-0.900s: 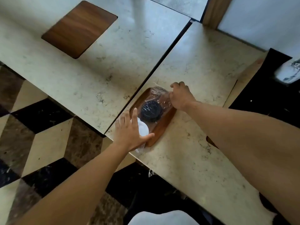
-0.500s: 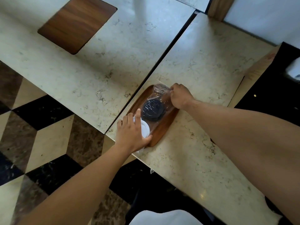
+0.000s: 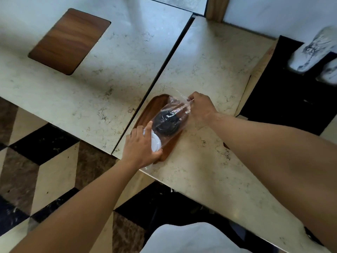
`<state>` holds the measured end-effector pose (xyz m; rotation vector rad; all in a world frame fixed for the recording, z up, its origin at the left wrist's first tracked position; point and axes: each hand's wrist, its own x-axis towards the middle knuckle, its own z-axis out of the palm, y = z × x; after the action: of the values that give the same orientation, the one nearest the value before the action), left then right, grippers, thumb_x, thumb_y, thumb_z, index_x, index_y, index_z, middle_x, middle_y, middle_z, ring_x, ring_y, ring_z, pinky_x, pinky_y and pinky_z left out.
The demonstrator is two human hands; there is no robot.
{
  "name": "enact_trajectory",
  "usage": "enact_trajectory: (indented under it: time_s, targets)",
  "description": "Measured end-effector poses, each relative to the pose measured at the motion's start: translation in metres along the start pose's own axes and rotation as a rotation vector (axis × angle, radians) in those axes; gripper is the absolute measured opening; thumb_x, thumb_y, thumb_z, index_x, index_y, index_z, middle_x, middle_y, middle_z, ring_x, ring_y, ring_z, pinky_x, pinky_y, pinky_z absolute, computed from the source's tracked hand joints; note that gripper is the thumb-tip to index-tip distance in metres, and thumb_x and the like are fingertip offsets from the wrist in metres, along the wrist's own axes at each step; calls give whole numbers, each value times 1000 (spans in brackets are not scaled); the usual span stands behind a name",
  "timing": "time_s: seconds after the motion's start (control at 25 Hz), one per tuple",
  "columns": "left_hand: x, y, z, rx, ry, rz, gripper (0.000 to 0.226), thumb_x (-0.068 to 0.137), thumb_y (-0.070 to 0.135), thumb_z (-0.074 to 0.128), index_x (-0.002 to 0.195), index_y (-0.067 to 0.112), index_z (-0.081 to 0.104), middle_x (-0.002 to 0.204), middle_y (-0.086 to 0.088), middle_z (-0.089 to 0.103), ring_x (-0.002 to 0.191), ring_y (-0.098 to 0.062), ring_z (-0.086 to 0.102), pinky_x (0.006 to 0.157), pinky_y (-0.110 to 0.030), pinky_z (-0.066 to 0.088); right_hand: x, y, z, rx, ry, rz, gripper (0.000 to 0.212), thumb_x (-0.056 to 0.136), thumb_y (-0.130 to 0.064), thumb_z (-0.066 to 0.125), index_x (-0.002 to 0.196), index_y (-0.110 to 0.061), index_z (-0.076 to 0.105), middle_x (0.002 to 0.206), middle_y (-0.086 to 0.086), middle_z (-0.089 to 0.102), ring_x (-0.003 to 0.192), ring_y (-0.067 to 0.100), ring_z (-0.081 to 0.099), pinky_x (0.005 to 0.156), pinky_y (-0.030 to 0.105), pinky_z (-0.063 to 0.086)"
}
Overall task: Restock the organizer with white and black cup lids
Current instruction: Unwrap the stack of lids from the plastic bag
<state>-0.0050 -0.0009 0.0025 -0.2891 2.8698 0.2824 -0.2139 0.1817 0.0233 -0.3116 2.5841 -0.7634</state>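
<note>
Since the earlier frame your right hand (image 3: pixel 199 108) has lifted, pinching the plastic bag (image 3: pixel 177 110) at its far end. Left hand (image 3: pixel 141 147) clasps white lids (image 3: pixel 155 142) at the near end; black lids (image 3: pixel 166 122) between, on wooden tray (image 3: pixel 147 110).

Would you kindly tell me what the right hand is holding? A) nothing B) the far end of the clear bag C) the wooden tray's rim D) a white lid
B: the right hand pinches the clear bag at its far end, while the left hand rests on the white lids.
</note>
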Motion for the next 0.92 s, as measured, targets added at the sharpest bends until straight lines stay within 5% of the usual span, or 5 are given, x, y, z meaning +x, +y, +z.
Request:
enact_trajectory:
  time_s: [0.28, 0.52, 0.92]
  targets:
    - [-1, 32, -10, 20, -36, 158, 107, 75, 65, 68, 157, 18, 17, 139, -15, 46, 124, -35, 48, 99, -52, 46, -59, 61, -17, 243, 104, 165, 28, 98, -4, 44, 114, -17, 62, 130, 8, 65, 107, 23, 59, 81, 28, 44]
    - [1, 63, -3, 63, -116, 307, 110, 73, 62, 69, 158, 22, 13, 150, -17, 41, 137, -39, 40, 112, -56, 35, -133, 114, -14, 441, 221, 304, 31, 99, -15, 44, 124, -14, 63, 120, 9, 69, 100, 26, 67, 80, 34, 54]
    - [26, 119, 14, 265, -236, 659, 120, 71, 61, 76, 160, 25, 5, 156, -12, 38, 141, -35, 38, 121, -52, 24, -235, 182, 11, 450, 372, 523, 37, 104, -13, 41, 137, -11, 60, 130, 10, 67, 105, 21, 62, 82, 26, 47]
